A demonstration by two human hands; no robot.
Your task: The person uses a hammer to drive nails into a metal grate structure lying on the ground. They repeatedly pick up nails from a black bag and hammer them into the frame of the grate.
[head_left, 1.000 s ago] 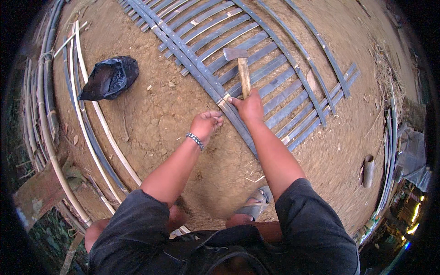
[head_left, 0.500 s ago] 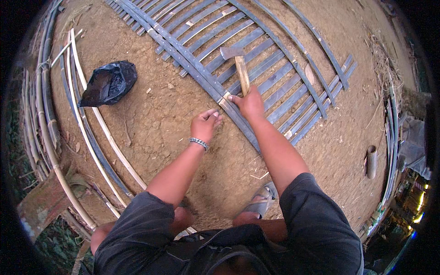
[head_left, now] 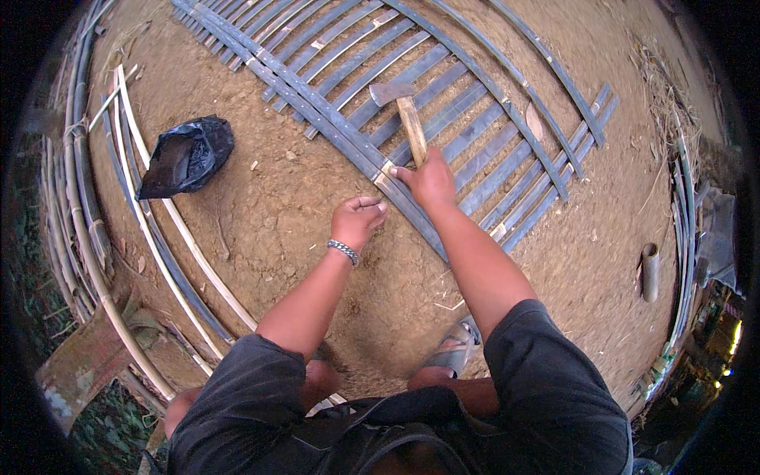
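The right hand (head_left: 433,182) wraps the axe (head_left: 412,127), its head beyond the fingers; left hand (head_left: 356,222) half-curled, pinching I can't tell.

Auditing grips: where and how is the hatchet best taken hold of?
Likely low on its wooden handle, from the near side: it is slim and points this way, with the wide metal head at the far end. The right hand grips it there.

No text, label, brand, number or sign can be read.
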